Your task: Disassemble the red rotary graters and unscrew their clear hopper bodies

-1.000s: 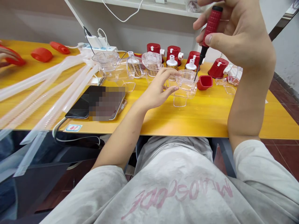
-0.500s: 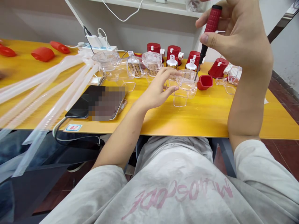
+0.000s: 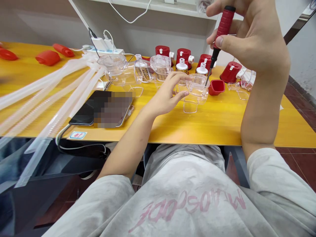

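My right hand (image 3: 249, 36) is raised and grips a screwdriver (image 3: 224, 24) with a red handle and a black end. Its shaft slants down, and the tip meets the right side of a clear plastic housing (image 3: 197, 87) on the table. My left hand (image 3: 169, 93) is closed on the left side of that housing, thumb in front and fingers behind. A small red cup-like part (image 3: 217, 87) sits just right of the housing. Close behind stand white-topped strainer cylinders (image 3: 201, 69).
Red housings (image 3: 184, 57) line the back of the wooden table (image 3: 209, 128). More clear housings (image 3: 116, 70) stand left of my hand, near a power strip (image 3: 105, 50). Two phones (image 3: 82, 108), clear plastic strips (image 3: 49, 89) and red parts (image 3: 48, 58) lie at the left.
My right hand's fingers have shifted around the screwdriver handle, while its tip stays in place on the housing. My left hand has not visibly moved. A red part at the far left slid slightly right.
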Motion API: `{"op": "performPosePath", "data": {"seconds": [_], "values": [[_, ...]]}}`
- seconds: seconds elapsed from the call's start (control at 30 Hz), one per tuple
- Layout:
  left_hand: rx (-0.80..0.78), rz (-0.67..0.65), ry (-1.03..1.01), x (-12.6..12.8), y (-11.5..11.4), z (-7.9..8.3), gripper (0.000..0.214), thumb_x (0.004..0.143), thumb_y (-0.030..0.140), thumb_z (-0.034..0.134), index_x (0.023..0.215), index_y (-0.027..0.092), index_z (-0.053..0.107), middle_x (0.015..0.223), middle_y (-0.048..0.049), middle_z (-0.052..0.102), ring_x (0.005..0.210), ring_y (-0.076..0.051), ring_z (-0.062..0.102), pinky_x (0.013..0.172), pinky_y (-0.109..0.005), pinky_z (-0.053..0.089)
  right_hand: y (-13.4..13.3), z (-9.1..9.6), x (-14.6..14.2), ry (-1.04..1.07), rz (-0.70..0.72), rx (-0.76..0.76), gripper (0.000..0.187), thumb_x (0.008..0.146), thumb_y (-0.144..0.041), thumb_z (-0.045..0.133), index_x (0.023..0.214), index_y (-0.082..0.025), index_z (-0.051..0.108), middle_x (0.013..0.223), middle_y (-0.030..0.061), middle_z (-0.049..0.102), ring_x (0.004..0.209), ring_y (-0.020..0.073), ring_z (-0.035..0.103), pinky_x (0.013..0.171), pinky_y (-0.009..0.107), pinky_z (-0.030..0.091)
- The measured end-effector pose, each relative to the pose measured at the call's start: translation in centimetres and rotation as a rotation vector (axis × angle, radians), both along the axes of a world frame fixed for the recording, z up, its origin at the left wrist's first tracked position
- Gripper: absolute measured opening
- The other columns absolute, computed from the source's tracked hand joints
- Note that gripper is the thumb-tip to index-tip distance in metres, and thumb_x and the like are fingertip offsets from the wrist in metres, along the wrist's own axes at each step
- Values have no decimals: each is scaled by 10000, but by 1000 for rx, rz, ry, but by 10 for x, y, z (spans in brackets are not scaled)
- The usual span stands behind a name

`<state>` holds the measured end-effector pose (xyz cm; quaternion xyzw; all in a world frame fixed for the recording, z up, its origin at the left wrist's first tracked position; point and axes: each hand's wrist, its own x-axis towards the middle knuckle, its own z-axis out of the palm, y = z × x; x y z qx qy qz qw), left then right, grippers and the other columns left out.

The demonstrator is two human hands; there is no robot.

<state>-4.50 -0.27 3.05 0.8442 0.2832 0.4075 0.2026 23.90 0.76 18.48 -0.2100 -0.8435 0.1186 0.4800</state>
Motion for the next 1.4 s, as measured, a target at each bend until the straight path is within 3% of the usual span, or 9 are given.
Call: {"op": "performPosePath", "data": {"seconds": [0.13,0.3,0.47,0.57,0.77,0.87,0.97,1.13,1.4], "values": [[-2,5,0,0,0,0,706,1122,861,592,1607,357,689,1690,-161,643,1610,-387,609,1122,-512,713,-2,0,-2,48,4,-42,821,705,-104,808,1427,-459,643,1277,-74,815,1461,216,764,906,353,797],[-18,4,-8,1,-1,0,711,1109,874,600,1615,382,688,1693,-159,634,1608,-390,607,1016,-469,738,-10,2,-4,71,-34,-58,724,675,-106,780,1301,-433,623,1339,-70,790,1477,232,745,928,351,794],[-6,1,-2,0,-1,1,694,1123,854,596,1586,346,690,1691,-164,647,1618,-382,604,1166,-518,697,-9,0,-4,72,-34,-58,727,698,-91,757,1328,-412,590,1371,-59,783,1502,229,721,955,346,796],[-1,0,-4,0,0,0,704,1120,858,598,1589,342,692,1692,-165,648,1621,-383,605,1161,-515,698,-12,1,-3,86,-2,-30,701,716,-95,774,1316,-411,595,1342,-59,777,1486,236,722,931,352,805],[43,-3,-11,0,1,-1,692,1137,839,591,1582,321,702,1672,-162,670,1610,-378,621,1286,-566,631,-34,8,-4,-4,-123,-114,537,914,-175,830,1322,-433,594,1464,-92,738,1592,183,665,1118,282,782],[38,-6,-5,0,2,-2,699,1135,843,592,1599,332,699,1670,-165,662,1602,-383,623,1172,-520,694,-33,6,-2,4,-118,-81,528,938,-226,873,1357,-406,606,1462,-79,722,1608,222,664,1110,288,792],[25,-12,-6,-1,3,-2,710,1130,854,591,1622,351,689,1674,-166,647,1596,-383,622,1015,-445,735,-27,3,0,-1,-65,-10,503,965,-149,779,1383,-364,600,1448,-75,689,1557,199,679,1108,300,780],[33,-15,-9,-2,4,-4,700,1133,844,600,1621,350,687,1660,-164,647,1592,-378,619,1010,-436,740,-24,1,4,1,-45,39,610,901,39,568,1407,-301,567,1479,-91,698,1502,126,667,1137,322,755],[35,-12,-9,-3,7,-7,697,1130,847,606,1616,355,687,1665,-161,644,1603,-387,610,1028,-457,740,-19,3,16,161,-168,10,510,980,-112,767,1436,-274,606,1507,-47,742,1484,197,725,1099,354,802]]}}
